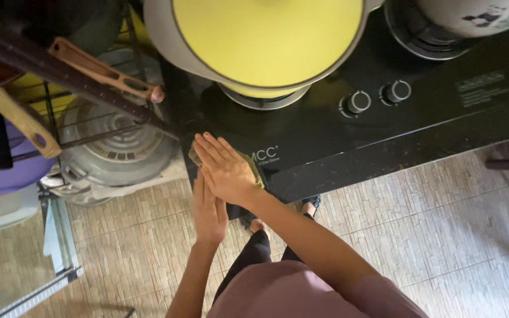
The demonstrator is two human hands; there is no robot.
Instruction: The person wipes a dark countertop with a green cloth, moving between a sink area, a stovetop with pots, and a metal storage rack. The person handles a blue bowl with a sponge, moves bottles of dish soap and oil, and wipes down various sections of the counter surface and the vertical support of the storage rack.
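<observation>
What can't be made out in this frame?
- Cloth: mostly hidden under the right hand.
- Left hand: fingertips covered by the right hand; whether it touches the stove edge is unclear.
- Yellow pot: cut off by the top edge.
- Burner beneath it: largely hidden by the pot.

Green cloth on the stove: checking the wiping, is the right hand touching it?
Touching. The head view shows the right hand pressed flat on the green cloth.
</observation>
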